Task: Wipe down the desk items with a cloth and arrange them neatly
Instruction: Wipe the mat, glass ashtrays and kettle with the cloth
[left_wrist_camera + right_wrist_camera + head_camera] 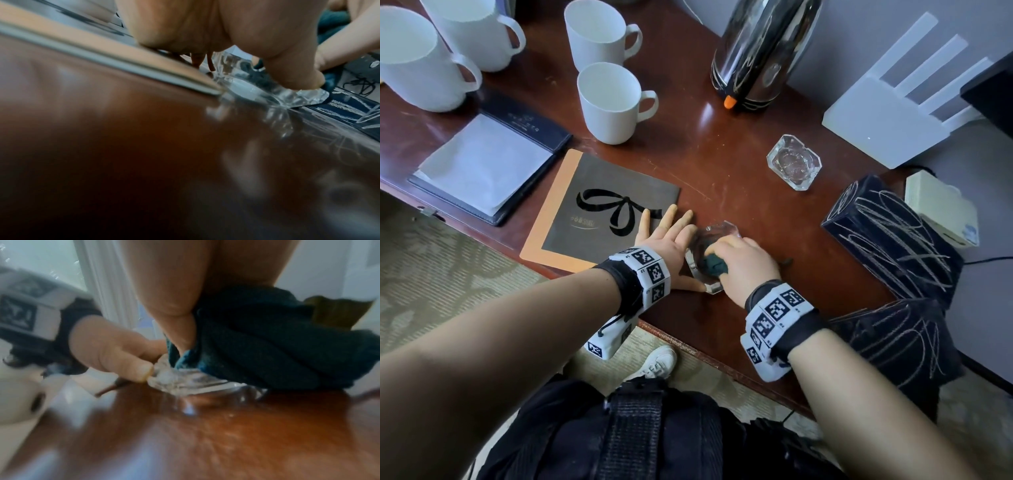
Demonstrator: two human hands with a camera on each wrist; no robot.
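Note:
A clear glass ashtray [726, 228] sits near the front edge of the brown desk [722, 137]. My right hand [746, 260] grips a bunched dark teal cloth [714, 267] and presses it into the ashtray's bowl. My left hand [671, 236] lies flat beside the ashtray's left side with straight fingers, its thumb against the near corner. In the left wrist view the thumb [298, 76] presses on the ashtray [304, 97] corner. The right wrist view shows the cloth [267, 345] covering most of the ashtray [185, 384].
A second glass ashtray [793, 161] stands behind. Several white mugs [609, 102] stand at the back left. A bow-printed booklet [602, 212] and notepad folder [489, 161] lie left. A kettle [760, 51], white router [893, 113] and dark scribble-patterned box [887, 236] crowd the right.

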